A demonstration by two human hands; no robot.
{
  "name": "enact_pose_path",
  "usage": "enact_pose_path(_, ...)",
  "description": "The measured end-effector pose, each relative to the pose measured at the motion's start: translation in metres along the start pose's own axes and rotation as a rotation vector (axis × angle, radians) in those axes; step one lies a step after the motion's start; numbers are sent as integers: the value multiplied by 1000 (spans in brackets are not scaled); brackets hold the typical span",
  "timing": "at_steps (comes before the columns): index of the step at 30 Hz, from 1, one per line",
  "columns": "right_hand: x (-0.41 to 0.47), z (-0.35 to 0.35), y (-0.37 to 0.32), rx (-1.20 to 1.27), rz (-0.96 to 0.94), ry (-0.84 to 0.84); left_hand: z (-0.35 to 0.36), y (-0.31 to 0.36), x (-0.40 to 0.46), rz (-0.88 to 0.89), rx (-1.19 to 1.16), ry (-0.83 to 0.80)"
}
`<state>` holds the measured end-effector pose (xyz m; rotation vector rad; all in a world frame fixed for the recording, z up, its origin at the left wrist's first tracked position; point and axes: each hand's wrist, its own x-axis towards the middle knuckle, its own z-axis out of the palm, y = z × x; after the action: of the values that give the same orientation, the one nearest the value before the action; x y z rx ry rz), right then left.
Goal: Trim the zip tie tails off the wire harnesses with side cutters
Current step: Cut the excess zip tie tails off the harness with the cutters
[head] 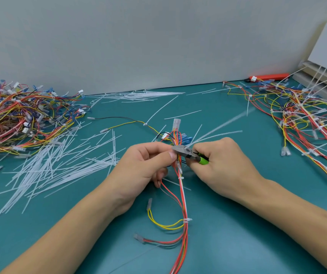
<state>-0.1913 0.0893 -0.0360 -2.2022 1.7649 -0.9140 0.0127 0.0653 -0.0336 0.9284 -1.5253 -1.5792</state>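
Note:
A wire harness (182, 198) of red, orange and yellow wires runs from the bottom edge up the middle of the teal table. My left hand (144, 167) pinches the harness near its upper end. My right hand (224, 165) grips green-handled side cutters (190, 153), whose grey jaws sit at the wires next to my left thumb. A white zip tie tail (221, 124), blurred, streaks up to the right from the jaws. Further down, trimmed zip ties (186, 220) ring the bundle.
A heap of harnesses (18, 117) lies at the left. Another heap (305, 115), with long tails sticking out, lies at the right. Cut white tails (63, 161) litter the table left of my hands. An orange tool (269, 76) lies by the back wall.

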Motion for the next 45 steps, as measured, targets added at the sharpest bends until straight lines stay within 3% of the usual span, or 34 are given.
enact_pose_path(12, 1, 0, 0, 95, -8, 58, 1, 0, 0, -17, -36, 23)
enact_pose_path(21, 1, 0, 0, 95, -40, -24, 1, -4, 2, -11, 6, 30)
enact_pose_path(28, 0, 1, 0, -5, -11, 11, 1, -3, 1, 3, -1, -11)
enact_pose_path(38, 3, 5, 8, 111, -24, 107, -1, -2, 3, -36, -109, 75)
enact_pose_path(45, 0, 3, 4, 110, -30, 27, 1, -3, 2, -22, -64, 40)
